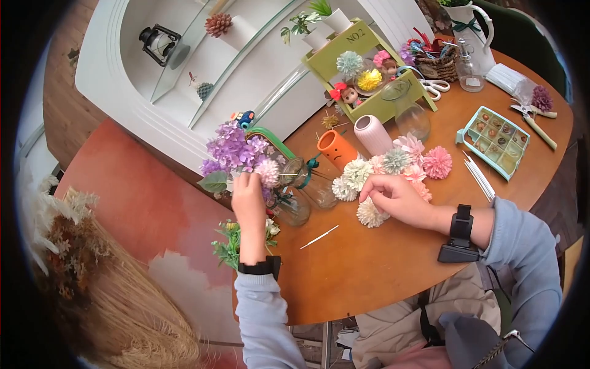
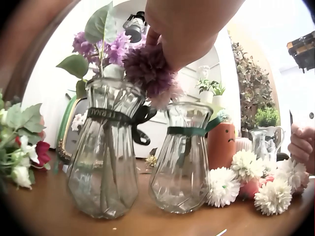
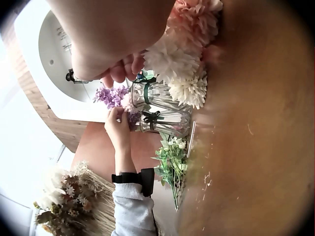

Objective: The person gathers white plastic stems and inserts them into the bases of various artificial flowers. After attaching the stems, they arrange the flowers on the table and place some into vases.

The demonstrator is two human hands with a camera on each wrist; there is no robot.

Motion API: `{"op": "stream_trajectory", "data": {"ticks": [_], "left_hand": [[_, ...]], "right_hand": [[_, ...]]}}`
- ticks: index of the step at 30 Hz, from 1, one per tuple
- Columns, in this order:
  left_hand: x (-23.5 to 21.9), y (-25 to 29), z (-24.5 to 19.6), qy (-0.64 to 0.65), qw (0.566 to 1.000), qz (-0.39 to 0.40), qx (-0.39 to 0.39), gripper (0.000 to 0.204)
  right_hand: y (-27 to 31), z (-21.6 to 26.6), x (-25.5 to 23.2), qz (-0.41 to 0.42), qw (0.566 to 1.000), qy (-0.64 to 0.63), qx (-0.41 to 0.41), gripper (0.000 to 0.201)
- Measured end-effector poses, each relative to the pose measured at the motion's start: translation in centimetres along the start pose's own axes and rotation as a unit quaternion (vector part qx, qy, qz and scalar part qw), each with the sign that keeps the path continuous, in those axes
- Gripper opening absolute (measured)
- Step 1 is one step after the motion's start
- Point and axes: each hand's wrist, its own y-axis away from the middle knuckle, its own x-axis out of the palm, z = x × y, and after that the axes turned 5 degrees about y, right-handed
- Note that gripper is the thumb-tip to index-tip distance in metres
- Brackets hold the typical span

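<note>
My left hand (image 1: 247, 194) pinches an artificial flower at the mouth of a glass vase (image 2: 106, 162) with a black ribbon. A pale pink pompom flower (image 1: 267, 173) and a dark purple one (image 2: 150, 69) crowd against its fingers; I cannot tell which one they grip. Purple hydrangea blooms (image 1: 236, 147) with green leaves stand in that vase. Beside it is a second glass vase (image 2: 181, 164) with a green ribbon. My right hand (image 1: 396, 195) hovers with loosely curled fingers by the loose flower heads, close over a cream one (image 1: 370, 214). Nothing shows between its fingers.
A white stick (image 1: 319, 237) lies in front of the vases, and more white sticks (image 1: 479, 177) lie at right by a compartment box (image 1: 496, 141). Behind stand an orange vase (image 1: 339, 149), a pink vase (image 1: 372, 135) and a green wooden rack (image 1: 369, 74). Pliers (image 1: 534, 120) lie far right.
</note>
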Motion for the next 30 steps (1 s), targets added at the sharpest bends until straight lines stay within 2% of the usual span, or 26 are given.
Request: {"op": "stream_trajectory", "data": {"ticks": [3,5,7,8,10,13,15,17,18,21,22,23,26,28,29,30], "left_hand": [[-3.4,-1.3,-1.3,0.0,0.996,-0.093,-0.004,0.013],[-5.6,-1.9,-2.7,0.001,0.993,-0.114,0.009,0.018],[-7.2,-2.2,-4.8,0.01,0.991,-0.126,0.04,0.02],[-7.6,-2.0,-5.5,0.012,0.99,-0.113,0.079,0.023],[-8.2,-1.7,-8.0,0.075,0.987,-0.076,0.123,0.024],[-8.0,-0.8,-11.1,0.182,0.97,-0.021,0.158,0.027],[-7.4,-0.3,-12.5,0.265,0.953,0.005,0.148,0.026],[-6.8,-0.2,-13.7,0.316,0.94,0.021,0.128,0.024],[-6.5,-0.3,-14.0,0.335,0.935,0.022,0.117,0.023],[-5.2,-0.3,-15.0,0.407,0.911,0.03,0.064,0.018],[-4.7,-0.3,-15.5,0.44,0.897,0.036,0.031,0.016],[-4.3,-0.3,-15.8,0.472,0.88,0.042,-0.001,0.014],[-3.3,-0.1,-15.8,0.517,0.85,0.099,-0.024,0.023],[-2.5,0.0,-16.3,0.505,0.859,0.081,0.035,0.038],[-2.3,0.0,-16.6,0.498,0.862,0.071,0.065,0.045],[-2.3,0.0,-16.7,0.476,0.868,0.1,0.1,0.062]], "right_hand": [[0.0,-0.1,-0.1,0.011,1.0,-0.019,0.003,0.013],[0.0,-1.3,-0.1,0.029,0.999,-0.031,-0.001,0.021],[0.1,0.1,0.3,0.004,1.0,0.013,-0.016,0.034],[0.2,0.6,0.5,-0.008,0.999,0.036,-0.024,0.042],[0.0,0.3,0.8,-0.012,0.991,0.094,-0.095,0.053],[-0.1,-0.5,1.1,0.012,0.982,0.134,-0.134,0.054],[0.0,-0.6,1.0,0.071,0.987,0.099,-0.104,0.05],[0.0,-0.5,0.7,0.162,0.986,0.02,-0.039,0.046],[0.0,-0.6,0.9,0.178,0.984,0.033,-0.009,0.04],[0.9,0.1,0.6,0.177,0.983,-0.021,0.03,0.04],[1.2,0.2,0.8,0.149,0.989,-0.021,0.015,0.028],[1.1,-0.2,0.7,0.174,0.984,-0.042,0.024,0.023],[0.9,-1.4,0.4,0.226,0.967,-0.092,0.068,0.016],[1.2,-1.3,0.2,0.23,0.96,-0.109,0.119,0.021],[1.4,-1.4,0.1,0.227,0.961,-0.108,0.117,0.022],[1.6,-1.6,0.0,0.223,0.962,-0.107,0.117,0.023]]}}
